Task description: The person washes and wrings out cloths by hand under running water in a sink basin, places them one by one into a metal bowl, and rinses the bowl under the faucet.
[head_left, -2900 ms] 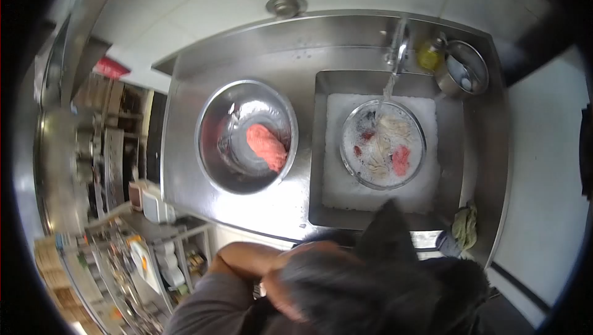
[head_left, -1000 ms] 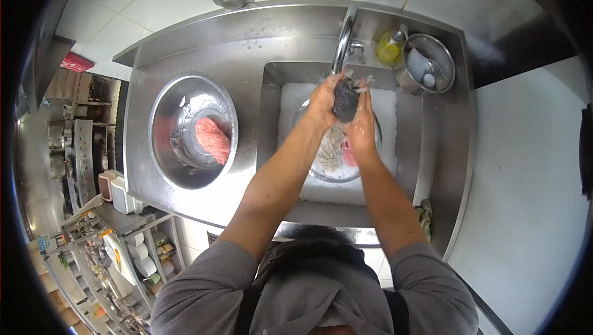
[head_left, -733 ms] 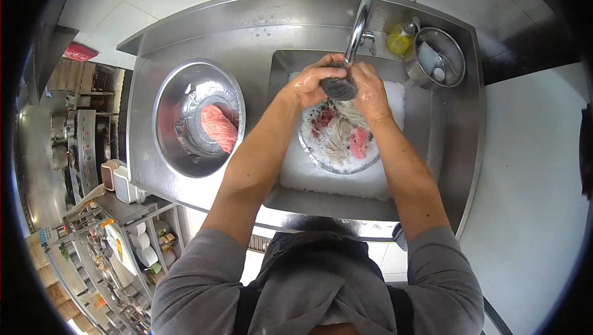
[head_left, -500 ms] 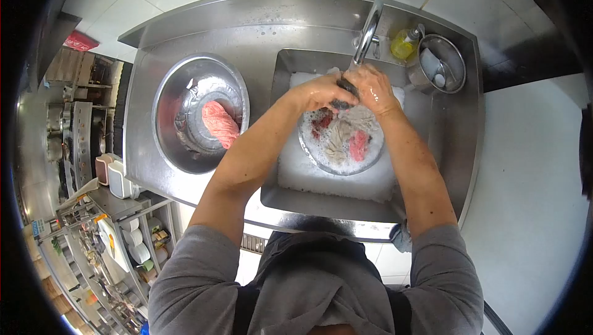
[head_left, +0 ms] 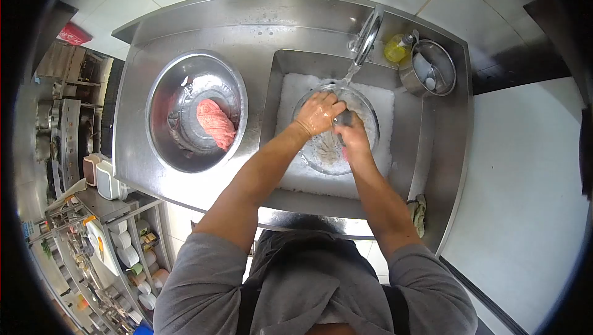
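Both hands are over a round basin (head_left: pixel 369 108) of soapy water inside the sink (head_left: pixel 404 119). My left hand (head_left: pixel 320 113) is closed at the basin's middle, fingers curled on a dark grey cloth. Just right of it my right hand (head_left: pixel 353 132) grips the same dark cloth (head_left: pixel 341 120), which is mostly hidden between them. Water runs from the faucet (head_left: pixel 368 37) into the basin behind my hands. A beige cloth (head_left: pixel 328 150) lies in the suds below them, with a bit of pink beside my right wrist.
A steel bowl (head_left: pixel 162 140) with a twisted pink cloth (head_left: pixel 215 124) stands left of the sink. At the back right are a yellow soap bottle (head_left: pixel 395 50) and a steel pot (head_left: pixel 448 66) with utensils. A greenish cloth (head_left: pixel 417 214) hangs at the sink's front right edge.
Both hands have come down from just under the faucet's spout to the basin, bringing the dark cloth along. Earlier, at the first frame, neither hand was over the basin.
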A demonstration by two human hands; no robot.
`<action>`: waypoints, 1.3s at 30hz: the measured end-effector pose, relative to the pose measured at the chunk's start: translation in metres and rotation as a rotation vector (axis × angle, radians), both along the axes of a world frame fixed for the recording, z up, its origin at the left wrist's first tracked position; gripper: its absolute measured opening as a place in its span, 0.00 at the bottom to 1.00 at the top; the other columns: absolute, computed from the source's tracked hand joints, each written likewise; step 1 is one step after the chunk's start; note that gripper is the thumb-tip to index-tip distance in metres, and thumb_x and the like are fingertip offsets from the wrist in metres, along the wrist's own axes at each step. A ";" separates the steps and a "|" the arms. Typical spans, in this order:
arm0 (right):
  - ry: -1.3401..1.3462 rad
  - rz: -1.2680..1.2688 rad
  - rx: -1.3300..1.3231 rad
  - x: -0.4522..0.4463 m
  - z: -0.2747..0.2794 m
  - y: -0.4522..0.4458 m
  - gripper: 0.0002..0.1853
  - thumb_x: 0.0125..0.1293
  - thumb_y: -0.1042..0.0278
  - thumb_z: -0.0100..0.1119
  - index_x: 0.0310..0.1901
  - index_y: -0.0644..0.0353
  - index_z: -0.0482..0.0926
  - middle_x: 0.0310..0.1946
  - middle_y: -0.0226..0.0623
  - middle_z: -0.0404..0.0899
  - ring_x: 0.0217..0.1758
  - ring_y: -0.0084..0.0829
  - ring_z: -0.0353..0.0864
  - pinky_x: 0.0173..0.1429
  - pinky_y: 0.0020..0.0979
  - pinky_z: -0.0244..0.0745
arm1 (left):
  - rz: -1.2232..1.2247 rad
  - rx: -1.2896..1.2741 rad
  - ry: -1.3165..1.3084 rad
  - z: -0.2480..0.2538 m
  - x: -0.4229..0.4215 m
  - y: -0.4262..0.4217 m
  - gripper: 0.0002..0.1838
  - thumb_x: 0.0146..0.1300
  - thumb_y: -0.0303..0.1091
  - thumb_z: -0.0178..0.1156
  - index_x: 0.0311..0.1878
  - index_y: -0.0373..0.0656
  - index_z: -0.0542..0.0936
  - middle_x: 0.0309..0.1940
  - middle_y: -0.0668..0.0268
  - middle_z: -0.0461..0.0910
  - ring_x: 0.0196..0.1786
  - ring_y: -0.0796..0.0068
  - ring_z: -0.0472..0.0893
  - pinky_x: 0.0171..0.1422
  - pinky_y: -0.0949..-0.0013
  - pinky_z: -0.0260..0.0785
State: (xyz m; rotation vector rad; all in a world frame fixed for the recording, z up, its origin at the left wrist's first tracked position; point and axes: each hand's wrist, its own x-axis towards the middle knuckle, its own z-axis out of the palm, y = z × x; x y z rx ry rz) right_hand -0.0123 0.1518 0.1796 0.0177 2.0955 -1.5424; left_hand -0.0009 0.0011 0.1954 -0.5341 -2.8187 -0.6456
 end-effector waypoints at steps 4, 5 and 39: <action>-0.035 0.020 -0.043 0.024 0.011 0.019 0.31 0.41 0.76 0.58 0.54 0.62 0.71 0.44 0.45 0.76 0.45 0.39 0.78 0.45 0.34 0.74 | 0.295 0.190 -0.137 -0.035 0.038 0.023 0.21 0.38 0.33 0.68 0.41 0.48 0.77 0.30 0.57 0.76 0.36 0.55 0.79 0.43 0.58 0.73; 0.332 0.135 0.125 0.029 0.020 0.023 0.31 0.43 0.77 0.58 0.56 0.59 0.70 0.51 0.48 0.71 0.51 0.42 0.75 0.49 0.37 0.74 | 0.438 0.272 -0.249 -0.046 0.047 0.027 0.17 0.39 0.34 0.68 0.36 0.47 0.77 0.26 0.58 0.75 0.30 0.59 0.78 0.35 0.61 0.72; 0.281 0.120 0.160 0.033 -0.005 0.002 0.23 0.41 0.79 0.58 0.45 0.67 0.77 0.29 0.41 0.79 0.30 0.29 0.79 0.28 0.30 0.71 | 0.073 -0.016 -0.043 0.011 0.047 -0.007 0.22 0.36 0.40 0.70 0.39 0.49 0.77 0.30 0.60 0.78 0.35 0.57 0.81 0.40 0.58 0.74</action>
